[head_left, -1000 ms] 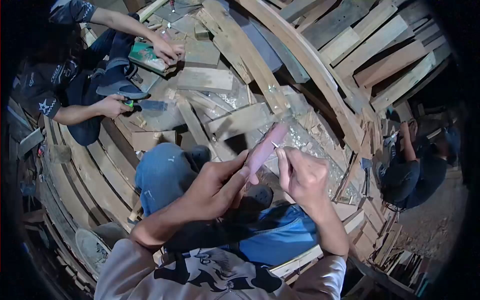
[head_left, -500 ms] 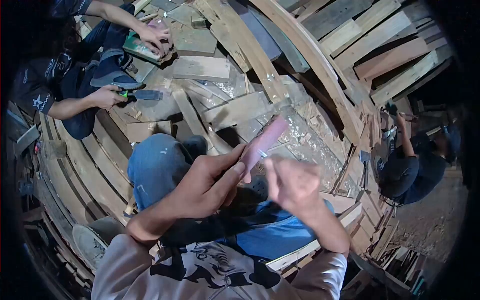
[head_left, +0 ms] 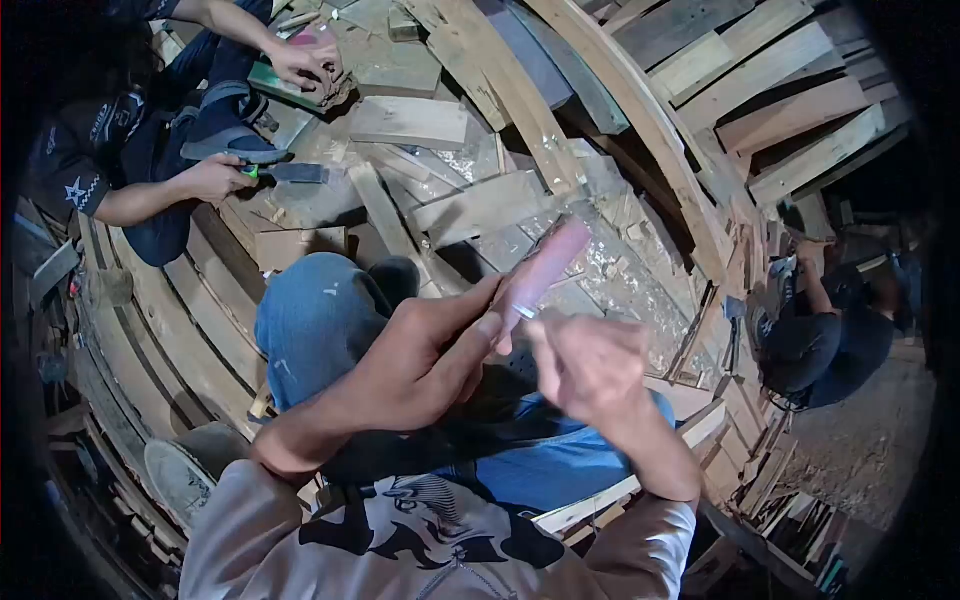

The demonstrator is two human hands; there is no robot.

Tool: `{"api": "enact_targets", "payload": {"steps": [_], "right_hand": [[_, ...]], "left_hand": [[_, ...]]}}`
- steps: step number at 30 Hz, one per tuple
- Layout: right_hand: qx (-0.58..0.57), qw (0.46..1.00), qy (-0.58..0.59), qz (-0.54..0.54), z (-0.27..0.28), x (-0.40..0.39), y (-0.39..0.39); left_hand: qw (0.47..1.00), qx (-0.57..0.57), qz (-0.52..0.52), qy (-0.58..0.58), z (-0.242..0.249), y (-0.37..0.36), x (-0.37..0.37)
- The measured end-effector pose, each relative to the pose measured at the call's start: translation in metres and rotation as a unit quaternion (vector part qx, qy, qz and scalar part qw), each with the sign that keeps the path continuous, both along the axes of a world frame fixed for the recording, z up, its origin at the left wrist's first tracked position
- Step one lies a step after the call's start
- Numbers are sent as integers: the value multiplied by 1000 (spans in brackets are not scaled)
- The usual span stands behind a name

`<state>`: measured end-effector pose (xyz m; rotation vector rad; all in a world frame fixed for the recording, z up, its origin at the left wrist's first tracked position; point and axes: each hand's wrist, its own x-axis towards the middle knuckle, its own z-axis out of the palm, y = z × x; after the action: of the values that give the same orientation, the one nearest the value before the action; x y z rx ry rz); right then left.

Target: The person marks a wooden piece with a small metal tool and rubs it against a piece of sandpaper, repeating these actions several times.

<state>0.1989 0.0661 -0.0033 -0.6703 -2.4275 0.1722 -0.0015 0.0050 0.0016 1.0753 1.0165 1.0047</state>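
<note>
In front of my knees, my left hand is closed around the lower end of a pinkish wood piece, thumb on top. The piece tilts up to the right, with a rough, dark edge along its left side. My right hand is closed and somewhat blurred. From its fingertips a thin, shiny metal tip reaches the near side of the wood. The rest of that small tool is hidden in my fingers, so its kind does not show.
At the upper left, a co-worker's hand grips a green-handled flat blade; their other hand rests on a pink and green block. Another person crouches at the right. Boards and shavings cover the floor; a curved beam runs along the right.
My view has shifted slightly. My right hand and the metal tip have moved only a little along the wood, and my left hand keeps its hold.
</note>
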Motion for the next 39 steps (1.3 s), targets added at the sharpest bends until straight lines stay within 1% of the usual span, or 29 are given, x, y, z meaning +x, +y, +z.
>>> {"api": "enact_targets", "payload": {"steps": [1,3,4,5,7,8,9,11,12,13,15,17,19,20,21,22,23,24,25,26,27,29,31,32,33,35,36,37,39], "right_hand": [[45,998,-28,-27,1,3,10],[18,997,-1,-72,3,3,10],[50,998,-13,-39,3,0,1],[7,1000,1,-15,2,-2,-7],[19,998,-43,-36,2,3,4],[27,996,-38,-80,4,4,12],[23,997,-25,-65,5,6,14],[37,999,-20,-29,4,-3,-5],[11,1000,6,-11,4,-7,-5],[9,1000,7,-10,3,-5,3],[40,998,11,-52,-1,4,19],[61,998,23,-23,-1,-4,-1],[4,1000,4,5,4,-4,-2],[17,1000,15,-22,3,-3,6],[27,998,24,-49,2,-1,12],[30,998,-7,-58,6,0,7],[39,999,-25,-28,12,-2,2],[27,999,-1,-17,8,-4,-2],[10,1000,22,-6,0,-5,-4],[25,999,34,-2,-4,-2,3],[25,999,34,-25,1,-2,10],[28,999,-21,-31,12,0,5],[24,1000,18,-7,10,-8,-5],[-1,1000,4,2,6,-3,0],[30,999,13,-23,5,-2,8],[51,997,14,-52,7,0,13],[47,998,25,-23,3,0,5],[36,999,20,-2,4,-4,-3],[37,999,25,-15,-1,-2,3]], "left_hand": [[1000,-9,1,0,0,0,-2],[999,-26,-21,9,1,1,-4],[1000,-17,-5,-19,0,-1,-3],[1000,-14,-4,-19,0,-1,-3],[999,29,11,30,-4,0,-1],[1000,-16,-10,10,1,1,-4],[998,-58,-31,-12,7,3,-6],[999,-21,17,-23,1,0,-1],[1000,-2,16,-2,2,2,-1],[1000,12,15,20,2,1,-1],[999,-34,-17,12,4,2,-6],[999,-39,-21,5,6,3,-4],[999,9,28,13,0,-1,1],[999,12,-1,34,-1,1,-4],[999,4,-2,33,-1,-3,-4],[1000,-5,-5,11,0,-4,-4],[1000,-4,-8,-8,1,0,-5],[999,-8,10,-35,0,-2,-2],[999,-4,9,-34,0,0,-2],[1000,14,6,-11,-1,0,-2],[999,30,2,13,-1,1,-3],[1000,9,-6,21,4,1,-3],[1000,-10,-9,-4,1,0,-4],[1000,0,8,8,2,0,-2],[1000,-4,8,8,3,2,-3],[1000,-2,-2,9,6,3,-4],[999,-15,-14,-27,1,1,-6],[1000,-8,-14,-27,0,3,-4],[999,22,29,10,-2,0,0]]}}
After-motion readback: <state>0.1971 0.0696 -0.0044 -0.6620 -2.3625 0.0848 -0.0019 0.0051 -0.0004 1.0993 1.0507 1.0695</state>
